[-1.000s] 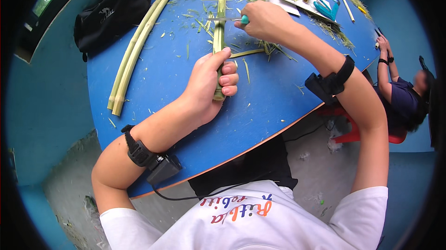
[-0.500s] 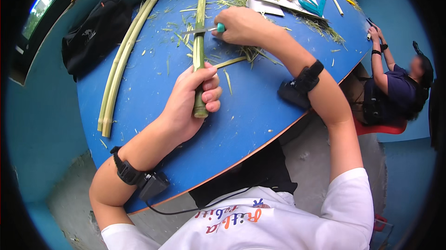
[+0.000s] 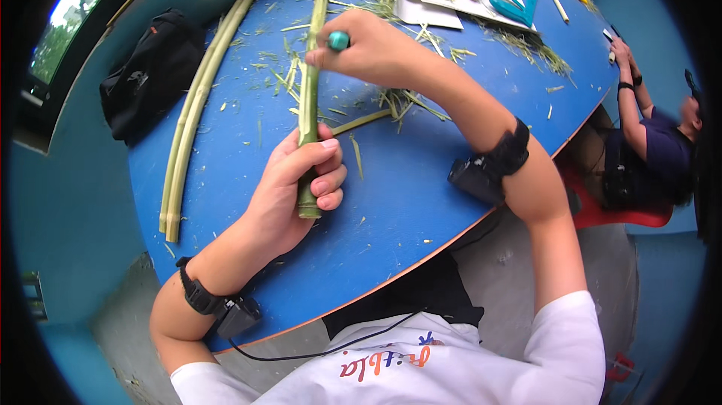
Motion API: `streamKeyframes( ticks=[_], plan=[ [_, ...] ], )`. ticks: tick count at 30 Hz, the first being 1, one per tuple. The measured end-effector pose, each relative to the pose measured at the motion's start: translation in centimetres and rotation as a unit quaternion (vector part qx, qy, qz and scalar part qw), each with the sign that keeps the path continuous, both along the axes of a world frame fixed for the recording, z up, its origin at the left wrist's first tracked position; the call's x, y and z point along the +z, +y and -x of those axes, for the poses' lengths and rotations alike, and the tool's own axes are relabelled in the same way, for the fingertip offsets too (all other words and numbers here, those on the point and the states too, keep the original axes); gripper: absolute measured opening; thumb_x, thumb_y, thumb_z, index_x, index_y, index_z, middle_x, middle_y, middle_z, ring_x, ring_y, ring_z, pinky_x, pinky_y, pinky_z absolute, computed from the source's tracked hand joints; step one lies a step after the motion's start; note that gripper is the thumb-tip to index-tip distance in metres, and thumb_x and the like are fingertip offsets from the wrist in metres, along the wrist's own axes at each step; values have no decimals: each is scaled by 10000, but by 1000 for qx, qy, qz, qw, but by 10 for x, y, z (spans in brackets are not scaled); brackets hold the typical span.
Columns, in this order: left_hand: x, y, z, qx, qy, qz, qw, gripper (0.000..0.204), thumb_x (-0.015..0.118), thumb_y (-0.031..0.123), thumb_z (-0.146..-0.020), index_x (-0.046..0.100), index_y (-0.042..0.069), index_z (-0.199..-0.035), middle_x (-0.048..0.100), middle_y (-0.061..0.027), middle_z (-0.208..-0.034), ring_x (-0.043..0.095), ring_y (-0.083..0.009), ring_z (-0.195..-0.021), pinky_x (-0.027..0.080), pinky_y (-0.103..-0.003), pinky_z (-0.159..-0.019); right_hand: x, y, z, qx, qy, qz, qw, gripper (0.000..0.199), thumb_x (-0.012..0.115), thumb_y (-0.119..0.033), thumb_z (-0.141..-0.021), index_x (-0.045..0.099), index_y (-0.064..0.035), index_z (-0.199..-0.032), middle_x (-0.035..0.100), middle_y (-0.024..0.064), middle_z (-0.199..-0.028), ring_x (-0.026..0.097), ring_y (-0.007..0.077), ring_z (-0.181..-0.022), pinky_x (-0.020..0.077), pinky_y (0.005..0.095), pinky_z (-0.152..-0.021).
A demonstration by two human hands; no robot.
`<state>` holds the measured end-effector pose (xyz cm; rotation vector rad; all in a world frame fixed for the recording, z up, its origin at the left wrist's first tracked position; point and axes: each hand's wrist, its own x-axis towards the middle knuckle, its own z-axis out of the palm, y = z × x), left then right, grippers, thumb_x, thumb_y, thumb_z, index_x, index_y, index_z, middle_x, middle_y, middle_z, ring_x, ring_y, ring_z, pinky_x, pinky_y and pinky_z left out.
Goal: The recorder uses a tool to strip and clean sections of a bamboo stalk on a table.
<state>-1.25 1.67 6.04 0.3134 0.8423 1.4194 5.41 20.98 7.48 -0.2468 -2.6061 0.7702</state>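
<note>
Now the right hand, gripping a teal handle, obscures the previously visible blade, leaving scraping contact unclear; the left hand clasps the green stalk.

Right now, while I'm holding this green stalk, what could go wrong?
The teal-handled tool in your right hand is farther up the green stalk than your left hand; a slip toward you might hurt those fingers. Loose shavings around the stalk could also get in the way.
</note>
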Motion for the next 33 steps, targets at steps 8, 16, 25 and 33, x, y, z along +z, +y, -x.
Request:
streamKeyframes(
  ticks=[8, 16, 25, 33],
  plan=[
    [-3, 4, -7, 23, 47, 21, 998, 190, 572, 81, -867, 431, 116, -989, 555, -83, -967, 337, 0, -518, 322, -130, -419, 51, -17, 11, 191, 107, 573, 790, 360, 604, -247, -837, 393, -139, -567, 322, -57, -497, 276, 51, -415, 238, 241, -419],
    [-20, 13, -13, -14, 48, -53, 997, 266, 653, 139, -838, 431, 118, -983, 536, -130, -1146, 362, -7, -560, 333, -136, -438, -4, -21, 16, 270, 228, 844, 403, 347, 525, -218, -885, 358, -167, -585, 265, -65, -500, 278, 58, -409, 260, 232, -449],
    [-27, 20, -17, 59, 38, -24, 997, 304, 672, 125, -823, 418, 160, -986, 414, 64, -741, 369, -17, -565, 318, -155, -450, -21, -39, 30, 110, 298, 881, 352, 340, 516, -208, -866, 329, -158, -587, 282, -50, -490, 267, 79, -392, 276, 254, -449],
    [-23, 17, -12, -24, 52, -56, 997, 268, 650, 107, -835, 415, 111, -964, 437, 42, -699, 381, -23, -489, 335, -168, -431, -14, -48, 21, 181, 242, 888, 346, 339, 517, -203, -871, 328, -150, -594, 273, -42, -495, 278, 80, -404, 285, 250, -458]
  ],
)
